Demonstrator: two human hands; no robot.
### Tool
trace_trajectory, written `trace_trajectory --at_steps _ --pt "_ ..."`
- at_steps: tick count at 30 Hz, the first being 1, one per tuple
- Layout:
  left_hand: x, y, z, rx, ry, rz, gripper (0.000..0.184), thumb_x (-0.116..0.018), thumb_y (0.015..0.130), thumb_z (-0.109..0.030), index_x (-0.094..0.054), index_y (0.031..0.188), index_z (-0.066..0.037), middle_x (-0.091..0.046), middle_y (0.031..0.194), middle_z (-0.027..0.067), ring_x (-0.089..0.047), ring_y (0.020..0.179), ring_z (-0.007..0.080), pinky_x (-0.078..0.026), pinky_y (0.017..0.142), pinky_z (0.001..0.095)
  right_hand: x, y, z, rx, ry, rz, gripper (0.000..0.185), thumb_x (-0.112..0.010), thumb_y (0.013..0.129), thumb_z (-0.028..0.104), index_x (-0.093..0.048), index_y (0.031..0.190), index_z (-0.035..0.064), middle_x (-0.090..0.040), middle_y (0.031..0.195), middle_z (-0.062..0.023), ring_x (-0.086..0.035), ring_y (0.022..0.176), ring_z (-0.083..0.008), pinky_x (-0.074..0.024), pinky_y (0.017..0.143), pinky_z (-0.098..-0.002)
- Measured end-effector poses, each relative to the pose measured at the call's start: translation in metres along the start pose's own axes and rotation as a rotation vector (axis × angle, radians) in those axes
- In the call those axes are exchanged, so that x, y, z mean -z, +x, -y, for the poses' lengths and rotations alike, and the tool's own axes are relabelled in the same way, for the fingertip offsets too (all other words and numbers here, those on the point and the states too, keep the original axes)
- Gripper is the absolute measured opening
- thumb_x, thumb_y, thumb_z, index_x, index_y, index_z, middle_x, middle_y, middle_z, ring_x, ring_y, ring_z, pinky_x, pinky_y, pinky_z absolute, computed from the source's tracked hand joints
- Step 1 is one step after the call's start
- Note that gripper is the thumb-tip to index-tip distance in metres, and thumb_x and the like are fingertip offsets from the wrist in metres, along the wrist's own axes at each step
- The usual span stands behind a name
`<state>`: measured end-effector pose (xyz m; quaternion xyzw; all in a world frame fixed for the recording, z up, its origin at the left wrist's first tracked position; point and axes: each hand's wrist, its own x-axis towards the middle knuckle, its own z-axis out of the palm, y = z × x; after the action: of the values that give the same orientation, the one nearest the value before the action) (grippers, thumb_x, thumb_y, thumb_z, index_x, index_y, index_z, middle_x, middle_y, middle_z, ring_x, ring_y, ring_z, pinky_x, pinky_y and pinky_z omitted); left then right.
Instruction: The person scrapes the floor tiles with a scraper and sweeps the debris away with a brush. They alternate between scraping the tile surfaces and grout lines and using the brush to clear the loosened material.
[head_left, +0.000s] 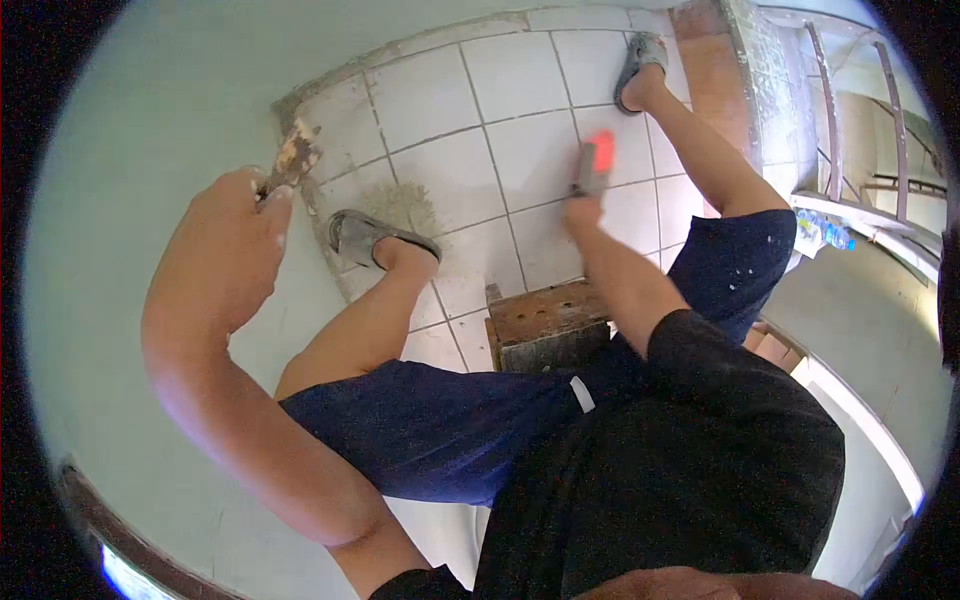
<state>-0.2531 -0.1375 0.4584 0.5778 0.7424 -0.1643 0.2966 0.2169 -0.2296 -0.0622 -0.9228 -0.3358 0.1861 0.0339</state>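
My left hand point(235, 225) is closed around a putty knife point(297, 155) held close to the pale green wall point(180, 110). Its blade is caked with a whitish, yellow-brown mass. Over the tiled floor, between my feet, my right hand point(583, 214) grips a grey and red tool point(596, 158). Motion blurs that tool, so its exact kind does not show. Both tools point away from me.
White floor tiles point(520, 150) carry a crumbly beige smear point(400, 205) near my left sandal point(375, 237). A worn wooden stool point(545, 315) is under me. Metal railings point(828, 110) and plastic bottles point(832, 232) are at the right.
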Motion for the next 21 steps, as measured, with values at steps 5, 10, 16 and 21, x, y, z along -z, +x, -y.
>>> trace_trajectory --at_steps 5,10,16,21 --pt "0.016 0.005 -0.038 0.038 -0.169 0.035 0.036 -0.048 0.093 -0.026 -0.055 0.106 0.006 -0.059 0.091 0.022 -0.064 0.071 0.0318 -0.053 0.061 0.0404 -0.021 -0.201 0.074 0.146 0.2 0.367 0.021 -0.065 0.074 0.015 -0.068 0.09 0.0028 -0.067 0.087 -0.0177 -0.066 0.082 -0.0317 -0.0531 0.07 -0.0416" --pt "0.02 0.023 -0.05 0.025 -0.113 0.091 0.041 -0.048 0.095 -0.03 -0.053 0.115 0.006 -0.056 0.103 0.0209 -0.065 0.08 0.032 -0.058 0.058 0.0385 0.018 -0.245 0.117 0.365 0.255 0.409 0.026 -0.069 0.068 0.02 -0.066 0.086 0.0015 -0.066 0.085 -0.0228 -0.064 0.086 -0.0396 -0.0507 0.073 -0.0471" --pt "0.016 0.021 -0.046 0.066 -0.098 0.135 0.041 -0.048 0.095 -0.03 -0.053 0.113 0.007 -0.056 0.103 0.0212 -0.065 0.079 0.031 -0.058 0.059 0.0387 0.095 -0.07 0.106 0.078 0.241 0.028 0.029 -0.068 0.074 0.02 -0.062 0.092 -0.0025 -0.066 0.087 -0.0205 -0.064 0.083 -0.0366 -0.0507 0.073 -0.0441" --pt "0.01 0.018 -0.035 0.073 -0.096 0.198 0.042 -0.049 0.095 -0.031 -0.052 0.116 0.006 -0.057 0.1 0.0216 -0.065 0.08 0.0293 -0.058 0.059 0.0374 0.123 0.047 0.006 -0.351 0.522 -0.128 0.025 -0.059 0.083 0.021 -0.066 0.095 0.0001 -0.068 0.087 -0.0157 -0.067 0.081 -0.0304 -0.0535 0.065 -0.0398"
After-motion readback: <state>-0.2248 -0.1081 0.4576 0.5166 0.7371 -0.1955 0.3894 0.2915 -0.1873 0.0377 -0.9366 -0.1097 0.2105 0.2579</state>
